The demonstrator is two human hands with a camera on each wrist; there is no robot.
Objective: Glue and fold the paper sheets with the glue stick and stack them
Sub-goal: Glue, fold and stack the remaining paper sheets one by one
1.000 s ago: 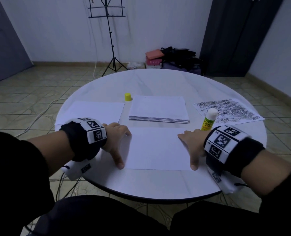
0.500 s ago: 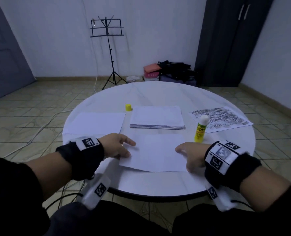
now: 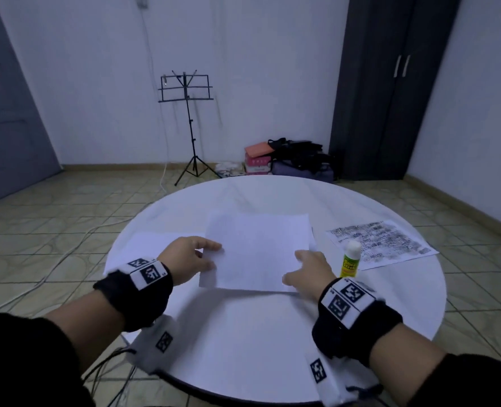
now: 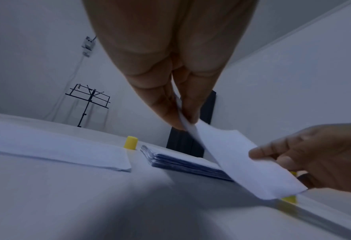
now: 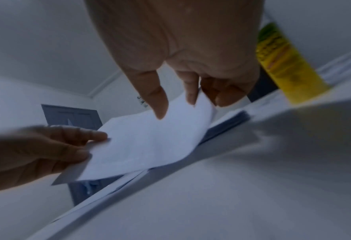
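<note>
White paper sheet [image 3: 258, 251] is hanging in the air between my hands, lifted clear of the round table [image 3: 272, 333] and hovering above the paper stack [image 4: 182, 160]. I am pinching its left edge in my left hand [image 3: 189, 259], thumb and fingers closed thin on the paper, and my right hand [image 3: 309, 273] is holding the right edge between thumb and curled fingers. A second ago this sheet was lying flat in front of me with both hands spread on its sides; half a second ago its near edge was only starting to rise. Now it is fully up and carried forward, which I am reading as the fold being finished and the sheet heading for a pile. Just right of my right hand the glue stick [image 3: 349, 259] is standing upright with its white tip bare, and its yellow cap [image 4: 131, 142] is sitting by the stack's far left corner. Another flat sheet [image 3: 155, 245] is lying to the left, a printed sheet [image 3: 381, 245] to the right.
</note>
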